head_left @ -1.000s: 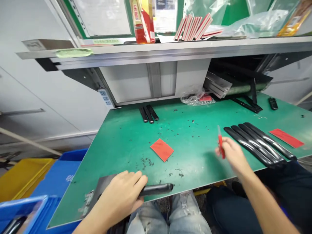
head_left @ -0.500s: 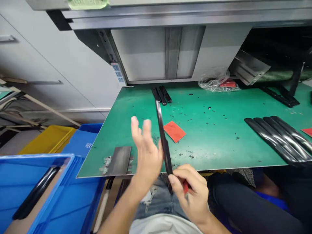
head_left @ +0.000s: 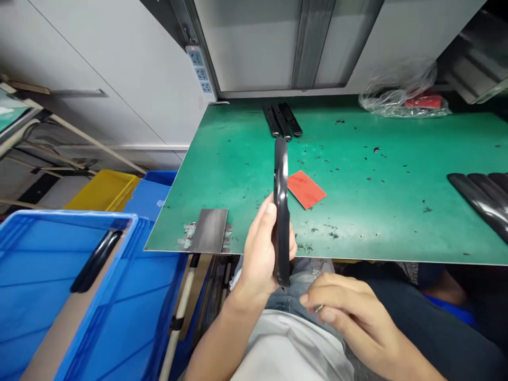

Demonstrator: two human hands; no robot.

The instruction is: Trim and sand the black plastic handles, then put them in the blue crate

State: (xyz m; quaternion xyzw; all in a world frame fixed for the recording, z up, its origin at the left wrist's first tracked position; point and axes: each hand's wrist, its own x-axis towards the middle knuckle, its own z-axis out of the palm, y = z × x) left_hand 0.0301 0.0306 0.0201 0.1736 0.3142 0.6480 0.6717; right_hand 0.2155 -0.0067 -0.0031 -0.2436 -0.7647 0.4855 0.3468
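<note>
My left hand (head_left: 260, 248) is closed around a long, glossy black plastic piece (head_left: 281, 211), which stands nearly upright in front of my lap. Its upper end rises over the green table, near a red square sheet (head_left: 307, 189). Close to its lower end, on the right, is my right hand (head_left: 349, 309). The fingers there are curled, with a small metal tip (head_left: 319, 307) poking out between thumb and fingers; the rest of that small tool is hidden. Farther back lie several similar narrow black pieces (head_left: 282, 120) side by side.
A grey metal plate (head_left: 209, 230) is taped at the table's (head_left: 238, 169) front left corner. Blue bins (head_left: 130, 296) stand at left, one holding a black piece (head_left: 96, 262). More black pieces (head_left: 486, 198) lie right, a plastic bag (head_left: 405, 98) at the back. Black shavings litter the table. A person's dark-clothed leg (head_left: 416, 312) is at right.
My left hand, open beside the black piece before, now grips it. My right hand has let go of the piece and moved right, keeping the small red tool. The view has tilted down.
</note>
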